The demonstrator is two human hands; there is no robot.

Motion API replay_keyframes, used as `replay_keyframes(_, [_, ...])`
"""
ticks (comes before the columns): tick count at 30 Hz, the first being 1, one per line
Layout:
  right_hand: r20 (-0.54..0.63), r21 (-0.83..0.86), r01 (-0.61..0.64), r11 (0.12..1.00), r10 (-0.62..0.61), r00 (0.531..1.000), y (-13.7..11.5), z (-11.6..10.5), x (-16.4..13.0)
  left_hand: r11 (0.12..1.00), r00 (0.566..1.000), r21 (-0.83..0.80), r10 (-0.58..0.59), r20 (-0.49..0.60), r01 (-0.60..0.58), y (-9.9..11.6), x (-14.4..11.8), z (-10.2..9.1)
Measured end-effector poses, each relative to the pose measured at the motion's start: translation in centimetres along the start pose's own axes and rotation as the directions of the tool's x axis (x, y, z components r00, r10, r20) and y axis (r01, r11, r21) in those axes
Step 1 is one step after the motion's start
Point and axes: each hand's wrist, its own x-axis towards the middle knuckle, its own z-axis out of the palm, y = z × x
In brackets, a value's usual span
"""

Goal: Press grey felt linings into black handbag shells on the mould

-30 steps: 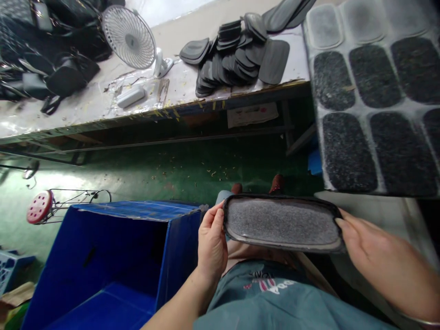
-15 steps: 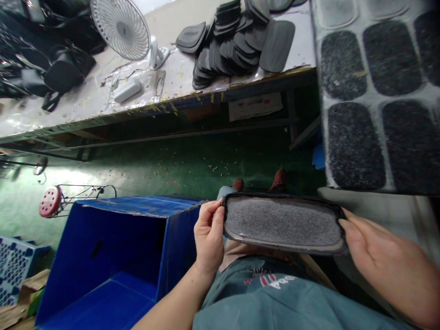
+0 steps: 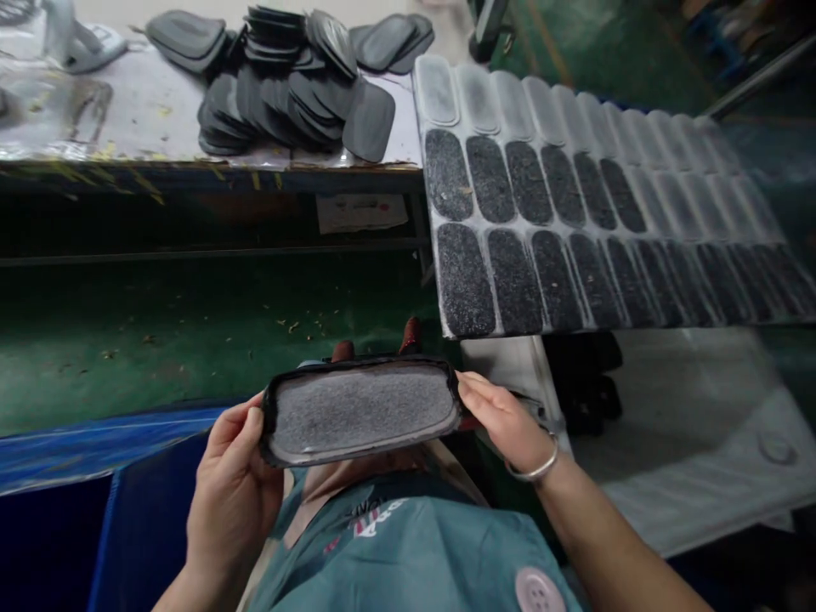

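In front of my apron, I hold an oblong piece with a grey felt-like face and a raised black rim (image 3: 363, 412), its long side running across the view. My left hand (image 3: 229, 476) pinches its left end, thumb on the near face. At the opposite end, my right hand (image 3: 501, 421) is closed on the rim; a silver bangle circles that wrist. The fingers behind the piece are hidden.
A sloping board (image 3: 450, 331) at right bears rows of rounded black and pale panels. Stacked dark grey rounded pieces (image 3: 280, 110) lie on the worktable (image 3: 153, 110). A blue bin (image 3: 150, 501) stands at lower left, and a white surface (image 3: 688, 425) at lower right.
My view has swung to the right, bringing much more of the panel board into sight and most of the fan out of it. Both hands keep hold of the grey-faced piece.
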Motion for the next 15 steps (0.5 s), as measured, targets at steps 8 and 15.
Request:
replay_keyframes(8, [-0.004, -0.055, -0.026, 0.998, 0.026, 1.000, -0.7, 0.1, 0.0, 1.000, 0.998, -0.002, -0.017, 0.059, 0.017, -0.2, 0.1, -0.5])
replay_keyframes(15, [-0.072, -0.390, -0.017, 0.920, -0.012, 0.997, -1.4, 0.9, -0.1, 0.997, 0.998, 0.040, 0.062, -0.002, -0.061, -0.4, -1.0, 1.0])
